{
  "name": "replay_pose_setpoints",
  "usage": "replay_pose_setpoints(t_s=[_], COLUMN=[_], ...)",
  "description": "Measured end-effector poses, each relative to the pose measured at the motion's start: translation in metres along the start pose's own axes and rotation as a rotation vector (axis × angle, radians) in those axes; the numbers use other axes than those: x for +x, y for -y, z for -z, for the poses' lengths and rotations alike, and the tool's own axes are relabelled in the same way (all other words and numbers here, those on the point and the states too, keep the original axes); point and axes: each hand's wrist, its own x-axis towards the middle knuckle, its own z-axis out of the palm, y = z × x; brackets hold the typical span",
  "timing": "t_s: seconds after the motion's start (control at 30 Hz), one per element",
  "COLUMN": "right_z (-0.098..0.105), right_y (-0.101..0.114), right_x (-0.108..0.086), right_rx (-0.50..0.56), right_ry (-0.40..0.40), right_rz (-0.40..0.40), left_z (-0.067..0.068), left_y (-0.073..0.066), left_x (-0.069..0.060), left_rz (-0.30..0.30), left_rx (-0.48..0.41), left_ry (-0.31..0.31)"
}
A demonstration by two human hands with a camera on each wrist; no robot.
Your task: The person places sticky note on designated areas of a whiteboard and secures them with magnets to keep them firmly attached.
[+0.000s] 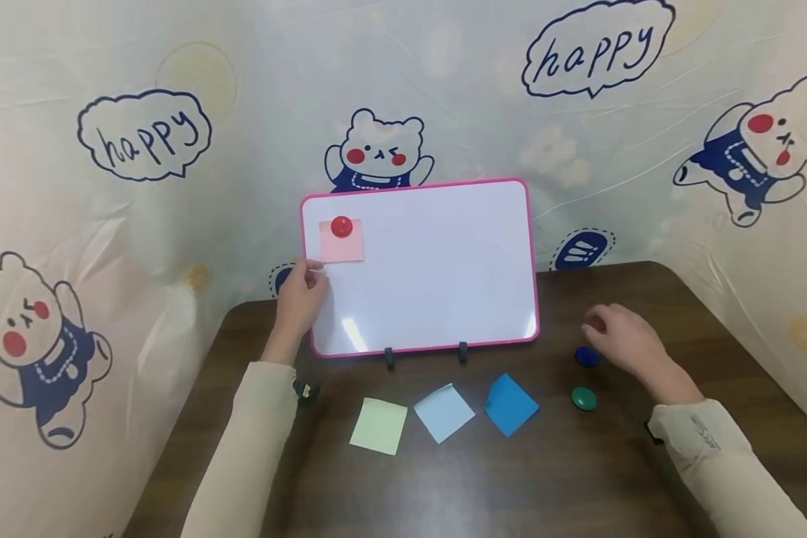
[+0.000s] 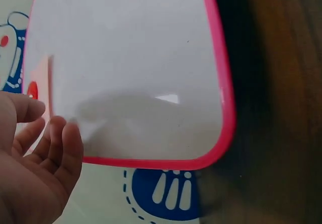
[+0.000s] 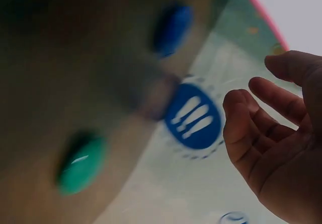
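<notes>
A whiteboard (image 1: 430, 276) with a pink frame stands upright on the table. A pink sticky note (image 1: 341, 251) lies against its upper left corner under a round red magnet (image 1: 341, 226). My left hand (image 1: 301, 297) is at the board's left edge, just below the note, its fingers (image 2: 70, 138) loosely bent and holding nothing. On the right, my right hand (image 1: 625, 338) hovers near a round blue magnet (image 1: 587, 356). In the right wrist view its fingers (image 3: 236, 113) are relaxed, with nothing between them. Closer to me lies a green magnet (image 1: 583, 399).
In front of the board lie a pale green sticky note (image 1: 379, 426), a light blue one (image 1: 444, 412) and a darker blue one (image 1: 511, 404). Two dark feet, including the left foot (image 1: 389, 358), support the board. A printed curtain (image 1: 242, 187) hangs behind the brown table (image 1: 350, 501).
</notes>
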Motion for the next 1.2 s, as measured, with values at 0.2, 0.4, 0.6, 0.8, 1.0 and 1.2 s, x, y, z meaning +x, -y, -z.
replay_pose_setpoints(t_s=[0.2,0.4,0.6,0.8,1.0,1.2], right_z=[-0.012,-0.019,-0.022,-0.025,-0.023,-0.022], right_y=[-0.031,-0.035,-0.033,-0.033,-0.032,-0.032], right_x=[-0.014,-0.012,-0.010,-0.011,-0.013,-0.013], right_rx=[-0.021,-0.041,-0.079,-0.100,-0.111,-0.108], right_ry=[0.075,0.179,0.190,0.208,0.194,0.200], right_rz=[-0.013,0.007,0.027,0.027,0.053,0.084], left_z=[0.005,-0.004,-0.022,-0.032,-0.037,-0.036], left_y=[0.001,0.000,0.004,0.012,0.014,0.015], left_x=[-0.042,-0.093,-0.125,-0.131,-0.130,-0.124], left_rz=[-0.097,-0.150,-0.210,-0.209,-0.241,-0.244], left_rx=[0.061,0.297,0.470,0.480,0.459,0.384], left_ry=[0.327,0.732,0.771,0.739,0.733,0.740])
